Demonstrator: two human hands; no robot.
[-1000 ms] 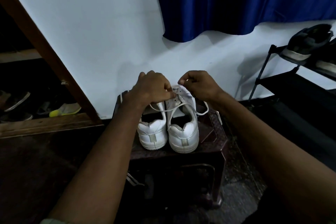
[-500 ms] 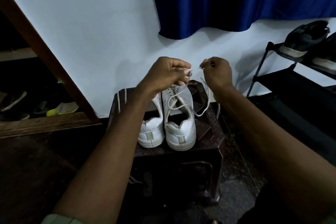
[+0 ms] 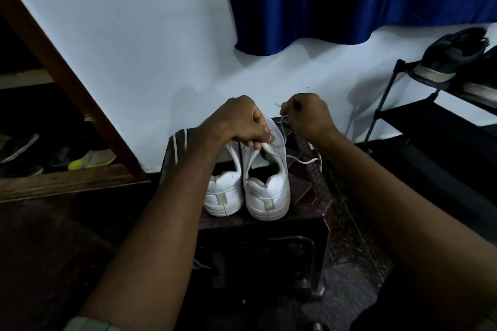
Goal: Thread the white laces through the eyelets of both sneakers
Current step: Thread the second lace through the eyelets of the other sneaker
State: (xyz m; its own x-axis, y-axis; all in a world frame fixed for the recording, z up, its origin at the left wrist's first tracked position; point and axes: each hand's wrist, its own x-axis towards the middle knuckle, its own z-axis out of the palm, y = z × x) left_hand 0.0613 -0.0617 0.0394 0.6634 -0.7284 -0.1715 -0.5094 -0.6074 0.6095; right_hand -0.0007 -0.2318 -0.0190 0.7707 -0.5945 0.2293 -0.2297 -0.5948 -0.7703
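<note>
Two white sneakers stand side by side, heels toward me, on a dark plastic stool (image 3: 309, 212). The left sneaker (image 3: 223, 193) is partly covered by my left forearm. My left hand (image 3: 239, 122) grips the tongue and upper of the right sneaker (image 3: 269, 191), with a strand of white lace under its fingers. My right hand (image 3: 306, 113) is raised beside it and pinches the white lace (image 3: 285, 118) near its tip. More of the lace trails loose over the stool to the right. A second white lace (image 3: 180, 145) hangs over the stool's far left corner.
A white wall and a blue curtain (image 3: 349, 0) rise behind the stool. A black shoe rack (image 3: 430, 121) with dark shoes stands at the right. A wooden frame (image 3: 67, 83) slants at the left, with several shoes on the floor behind it.
Both hands rose from the sneaker's eyelets, drawing the lace up. Since then my left hand has dropped back onto the right sneaker's tongue, while my right hand stays raised with the lace end.
</note>
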